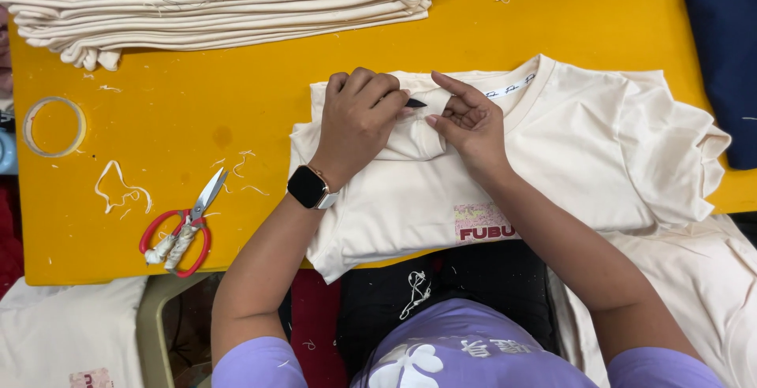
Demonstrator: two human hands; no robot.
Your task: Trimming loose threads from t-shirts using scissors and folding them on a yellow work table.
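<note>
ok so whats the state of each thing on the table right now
t-shirt: spread flat, neck area pinched up
left hand: shut on a small dark tool
right hand: fingers on the shirt's neck
scissors: lying closed
tape roll: lying flat
stack of shirts: folded, piled

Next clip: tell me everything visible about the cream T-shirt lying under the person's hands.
The cream T-shirt is a soft knit garment lying flat across the yellow table, its ribbed neckline toward the far edge with a white printed tape inside. A small pink and red label sits near its near hem, which overhangs the table edge. The sleeve on the right is wrinkled. The left hand pinches a folded part near the collar and holds a small dark object; the right hand rests fingertips on the fabric beside it.
</note>
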